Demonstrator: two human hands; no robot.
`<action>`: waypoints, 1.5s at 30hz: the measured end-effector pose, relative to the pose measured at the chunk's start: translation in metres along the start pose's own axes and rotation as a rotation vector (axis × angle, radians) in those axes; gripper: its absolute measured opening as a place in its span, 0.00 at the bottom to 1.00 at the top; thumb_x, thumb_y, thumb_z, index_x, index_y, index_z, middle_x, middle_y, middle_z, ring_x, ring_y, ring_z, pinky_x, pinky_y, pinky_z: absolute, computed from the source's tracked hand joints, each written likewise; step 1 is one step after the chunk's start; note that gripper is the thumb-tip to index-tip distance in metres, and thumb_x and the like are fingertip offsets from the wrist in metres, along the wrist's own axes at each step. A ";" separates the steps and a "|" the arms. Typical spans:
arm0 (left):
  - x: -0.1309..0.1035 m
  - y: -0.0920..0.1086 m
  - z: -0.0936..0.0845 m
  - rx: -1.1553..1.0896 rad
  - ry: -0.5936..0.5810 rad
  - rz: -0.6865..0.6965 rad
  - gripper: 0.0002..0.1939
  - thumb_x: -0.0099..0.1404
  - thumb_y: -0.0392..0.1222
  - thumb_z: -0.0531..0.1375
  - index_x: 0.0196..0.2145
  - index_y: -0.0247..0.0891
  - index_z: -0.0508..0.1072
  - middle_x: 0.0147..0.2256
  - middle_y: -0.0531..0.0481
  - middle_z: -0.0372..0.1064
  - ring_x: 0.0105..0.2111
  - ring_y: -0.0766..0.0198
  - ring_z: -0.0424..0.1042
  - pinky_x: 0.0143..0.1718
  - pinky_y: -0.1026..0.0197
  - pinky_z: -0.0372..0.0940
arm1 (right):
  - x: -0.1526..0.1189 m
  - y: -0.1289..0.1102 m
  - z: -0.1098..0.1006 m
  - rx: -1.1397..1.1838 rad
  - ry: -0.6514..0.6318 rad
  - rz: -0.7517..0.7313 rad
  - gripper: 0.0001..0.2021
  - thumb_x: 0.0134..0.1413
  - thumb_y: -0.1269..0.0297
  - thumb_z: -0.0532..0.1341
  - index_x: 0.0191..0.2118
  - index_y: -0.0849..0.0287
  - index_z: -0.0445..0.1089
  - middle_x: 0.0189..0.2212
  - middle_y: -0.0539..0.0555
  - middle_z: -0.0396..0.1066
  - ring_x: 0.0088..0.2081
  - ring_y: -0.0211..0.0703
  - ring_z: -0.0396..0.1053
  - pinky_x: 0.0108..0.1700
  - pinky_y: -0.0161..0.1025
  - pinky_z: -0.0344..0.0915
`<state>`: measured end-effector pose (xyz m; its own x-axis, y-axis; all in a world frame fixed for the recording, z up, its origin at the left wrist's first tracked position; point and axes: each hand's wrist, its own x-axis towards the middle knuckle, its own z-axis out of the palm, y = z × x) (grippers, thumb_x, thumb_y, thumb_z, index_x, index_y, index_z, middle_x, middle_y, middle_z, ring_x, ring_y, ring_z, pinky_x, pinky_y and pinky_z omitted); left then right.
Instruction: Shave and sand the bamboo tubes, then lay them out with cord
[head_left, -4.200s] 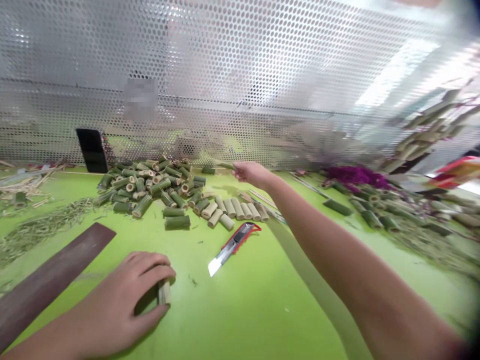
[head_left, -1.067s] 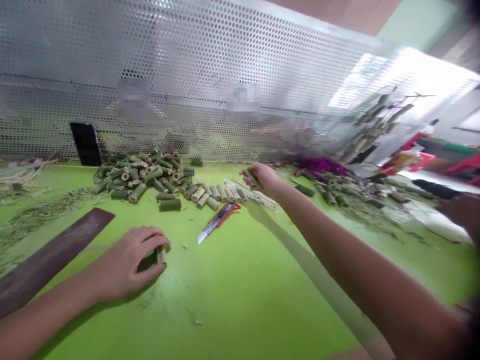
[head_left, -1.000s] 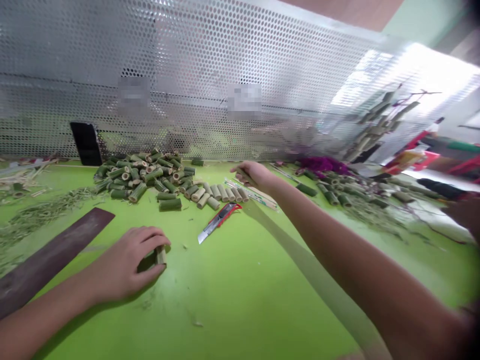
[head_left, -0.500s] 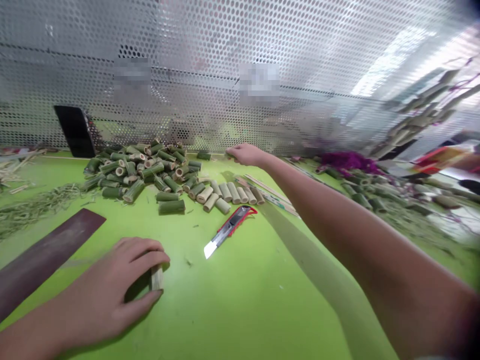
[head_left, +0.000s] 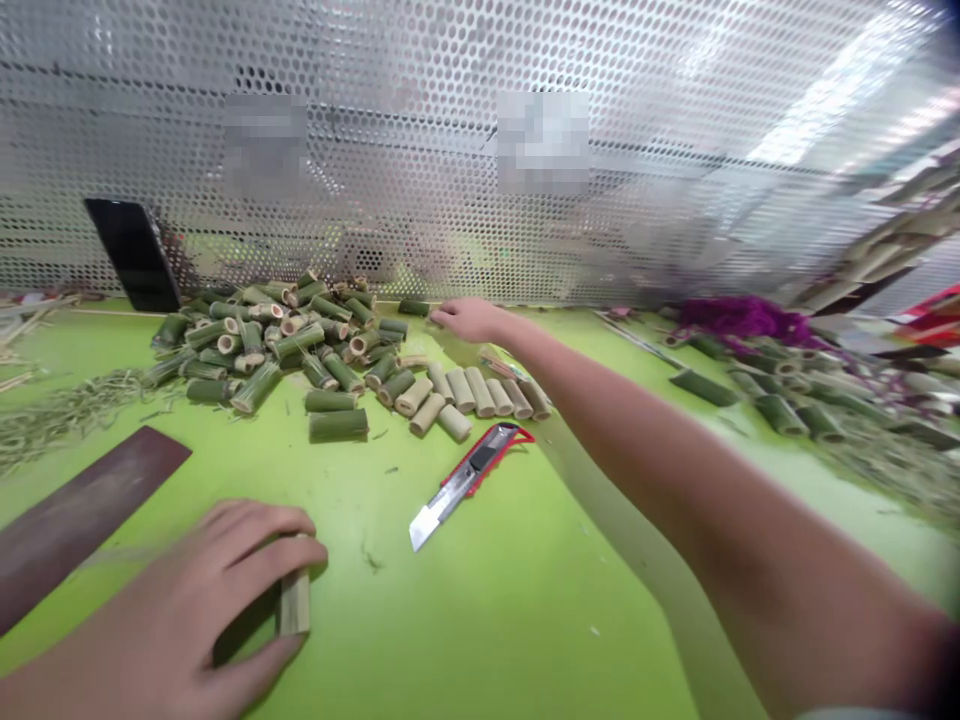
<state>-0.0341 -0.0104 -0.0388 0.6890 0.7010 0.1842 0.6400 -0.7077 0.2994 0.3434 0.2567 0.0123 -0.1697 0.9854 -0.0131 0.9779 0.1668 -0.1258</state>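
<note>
At the lower left, my left hand [head_left: 225, 585] is closed on a pale bamboo piece [head_left: 295, 603], its thumb at the near end and fingers at the far end. My right arm reaches to the far side of the table, and my right hand [head_left: 471, 320] is low there with its fingers drawn together. Whatever they may hold is hidden. Just left of those fingertips lies a green bamboo piece [head_left: 414, 307]. A red utility knife [head_left: 474, 474] rests between my hands, blade out and pointing toward me.
A heap of green bamboo pieces [head_left: 300, 335] lies at the back left, with a row of peeled pieces [head_left: 480, 392] beside it. A dark flat strip [head_left: 82, 510] is at left, a phone [head_left: 135, 255] leans on the perforated metal panel [head_left: 420, 200]. Purple material [head_left: 750, 322] lies right.
My right hand has moved left, closer to the lone green bamboo piece at the back. My left hand keeps its hold on the pale piece. The view has shifted slightly.
</note>
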 end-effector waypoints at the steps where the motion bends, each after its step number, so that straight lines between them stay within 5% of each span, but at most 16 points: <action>1: 0.000 0.000 -0.001 0.005 -0.006 -0.007 0.19 0.70 0.48 0.60 0.58 0.54 0.73 0.57 0.49 0.73 0.55 0.51 0.74 0.52 0.53 0.74 | -0.002 -0.001 0.000 -0.011 0.015 0.020 0.28 0.70 0.42 0.52 0.46 0.61 0.79 0.46 0.63 0.79 0.48 0.56 0.74 0.49 0.43 0.67; 6: 0.002 0.002 -0.004 0.015 -0.030 -0.023 0.18 0.71 0.49 0.60 0.58 0.54 0.72 0.58 0.50 0.72 0.56 0.52 0.73 0.53 0.54 0.74 | -0.016 -0.008 -0.002 -0.068 0.063 0.152 0.41 0.59 0.25 0.51 0.37 0.64 0.79 0.33 0.68 0.76 0.45 0.65 0.75 0.46 0.49 0.69; 10: 0.004 0.003 -0.006 0.000 -0.021 -0.017 0.18 0.72 0.50 0.59 0.58 0.54 0.72 0.58 0.50 0.72 0.56 0.53 0.73 0.53 0.55 0.74 | -0.024 -0.018 0.000 -0.093 0.045 0.157 0.39 0.57 0.25 0.55 0.36 0.63 0.78 0.33 0.66 0.76 0.43 0.63 0.75 0.45 0.49 0.69; 15: 0.007 0.005 -0.010 -0.019 -0.026 -0.030 0.18 0.72 0.52 0.60 0.57 0.50 0.75 0.57 0.47 0.74 0.55 0.51 0.75 0.52 0.56 0.74 | -0.035 -0.028 -0.001 -0.088 0.035 0.056 0.37 0.65 0.31 0.49 0.49 0.63 0.76 0.45 0.67 0.77 0.46 0.58 0.74 0.46 0.46 0.69; 19: 0.006 0.004 -0.011 -0.007 -0.013 -0.020 0.18 0.72 0.53 0.60 0.57 0.51 0.75 0.58 0.48 0.74 0.55 0.51 0.74 0.53 0.55 0.74 | -0.056 -0.024 -0.025 -0.104 0.124 0.012 0.29 0.73 0.44 0.47 0.51 0.65 0.74 0.54 0.69 0.73 0.51 0.60 0.72 0.50 0.50 0.67; 25: 0.004 -0.003 -0.004 -0.006 0.038 0.002 0.19 0.71 0.54 0.61 0.57 0.52 0.75 0.57 0.48 0.74 0.55 0.50 0.75 0.54 0.53 0.73 | -0.146 -0.024 -0.057 -0.099 0.159 -0.115 0.16 0.71 0.58 0.52 0.44 0.61 0.75 0.48 0.61 0.76 0.46 0.50 0.73 0.47 0.45 0.68; 29: 0.005 -0.006 -0.004 0.001 0.007 -0.013 0.20 0.72 0.57 0.59 0.58 0.54 0.74 0.58 0.49 0.73 0.55 0.47 0.75 0.53 0.49 0.74 | -0.216 -0.035 -0.036 -0.087 0.078 -0.201 0.14 0.71 0.62 0.53 0.44 0.59 0.76 0.40 0.56 0.79 0.36 0.44 0.75 0.40 0.43 0.71; 33: 0.010 -0.002 -0.009 -0.025 -0.030 -0.049 0.22 0.72 0.60 0.58 0.57 0.51 0.75 0.58 0.45 0.73 0.54 0.45 0.76 0.53 0.45 0.75 | -0.250 -0.049 -0.006 -0.108 0.071 -0.508 0.16 0.70 0.69 0.56 0.57 0.59 0.73 0.50 0.58 0.78 0.49 0.49 0.75 0.51 0.49 0.73; 39: 0.018 0.011 -0.017 -0.090 -0.065 -0.122 0.32 0.73 0.67 0.51 0.60 0.43 0.74 0.60 0.39 0.71 0.57 0.39 0.72 0.58 0.34 0.70 | -0.238 -0.084 0.017 -0.095 0.074 -0.544 0.14 0.72 0.62 0.57 0.50 0.62 0.78 0.46 0.59 0.78 0.48 0.50 0.74 0.57 0.52 0.71; 45: 0.020 0.014 -0.019 -0.097 -0.118 -0.195 0.42 0.69 0.73 0.50 0.66 0.39 0.67 0.66 0.36 0.65 0.65 0.34 0.63 0.63 0.27 0.62 | -0.229 -0.101 0.023 -0.102 0.106 -0.536 0.13 0.71 0.66 0.56 0.47 0.61 0.79 0.44 0.58 0.79 0.45 0.48 0.73 0.54 0.51 0.71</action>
<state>-0.0174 -0.0048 -0.0130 0.5940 0.8044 0.0054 0.7332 -0.5441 0.4078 0.2803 0.0137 0.0056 -0.6388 0.7588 0.1270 0.7658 0.6430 0.0096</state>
